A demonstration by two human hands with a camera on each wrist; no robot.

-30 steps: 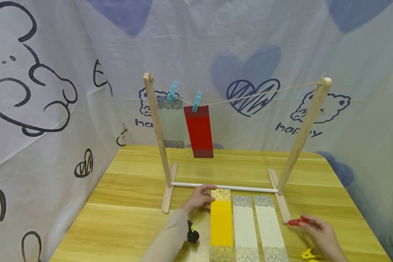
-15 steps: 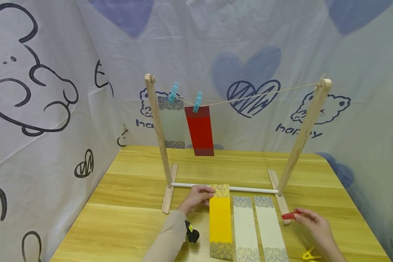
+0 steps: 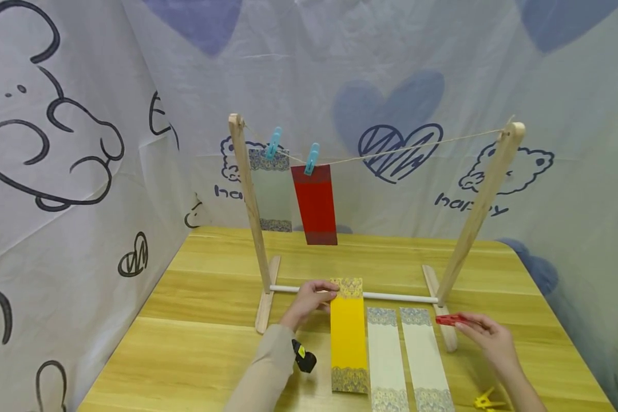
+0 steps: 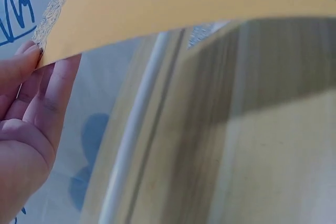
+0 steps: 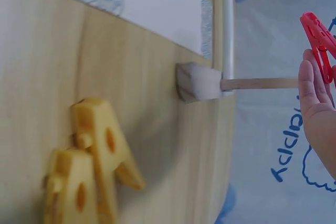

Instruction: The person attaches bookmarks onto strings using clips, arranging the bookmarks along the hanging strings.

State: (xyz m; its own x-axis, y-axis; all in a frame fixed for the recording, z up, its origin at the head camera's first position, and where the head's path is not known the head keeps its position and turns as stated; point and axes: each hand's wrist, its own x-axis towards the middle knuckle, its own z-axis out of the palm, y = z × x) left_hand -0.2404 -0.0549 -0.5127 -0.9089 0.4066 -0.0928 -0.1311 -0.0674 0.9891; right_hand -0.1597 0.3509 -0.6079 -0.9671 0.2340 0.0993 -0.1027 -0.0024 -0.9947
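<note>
My left hand (image 3: 311,300) pinches the upper left edge of a yellow paper strip (image 3: 348,337) with a lace print at both ends; in the left wrist view the strip (image 4: 173,9) is lifted off the table. My right hand (image 3: 494,340) holds a red clothespin (image 3: 450,319) by the fingertips, near the right foot of the wooden stand. In the right wrist view the clothespin (image 5: 319,45) points up from the fingers. Two pale strips with lace ends, one (image 3: 386,355) and another (image 3: 424,355), lie side by side on the table.
A cord (image 3: 417,150) sags between the two wooden posts, left (image 3: 249,200) and right (image 3: 479,214). Blue clothespins hold a pale strip (image 3: 272,191) and a red strip (image 3: 315,206) on it. A white rod (image 3: 399,297) joins the feet. Yellow clothespins (image 5: 97,150) lie at the lower right.
My left hand has raised the yellow strip and moved it away from me, toward the rod. My right hand has moved up and left with the red clothespin.
</note>
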